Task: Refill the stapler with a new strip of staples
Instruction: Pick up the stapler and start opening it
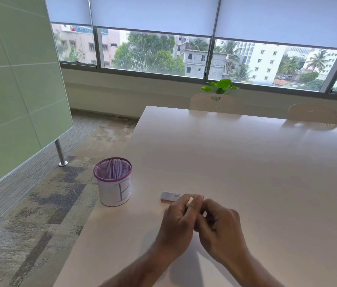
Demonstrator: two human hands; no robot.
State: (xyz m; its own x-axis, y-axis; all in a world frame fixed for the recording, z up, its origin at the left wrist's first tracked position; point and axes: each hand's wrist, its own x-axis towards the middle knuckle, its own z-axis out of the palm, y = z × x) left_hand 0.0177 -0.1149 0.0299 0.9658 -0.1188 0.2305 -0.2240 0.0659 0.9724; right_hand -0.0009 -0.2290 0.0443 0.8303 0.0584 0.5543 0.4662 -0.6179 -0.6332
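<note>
My left hand (179,218) and my right hand (219,224) meet above the near part of the white table (246,162), fingers curled together. A small pale object (190,201) shows between my left fingertips; most of it is hidden, so I cannot tell what it is. My right fingers pinch at something hidden between the two hands. Just beyond my left hand, a small white and red staple box (169,197) lies flat on the table. No stapler body is clearly visible.
A purple mesh cup (112,182) wrapped in white paper marked "B" stands near the table's left edge. Two white chairs (215,102) sit at the far side. A green glass board on a metal leg (61,153) stands to the left on the carpet.
</note>
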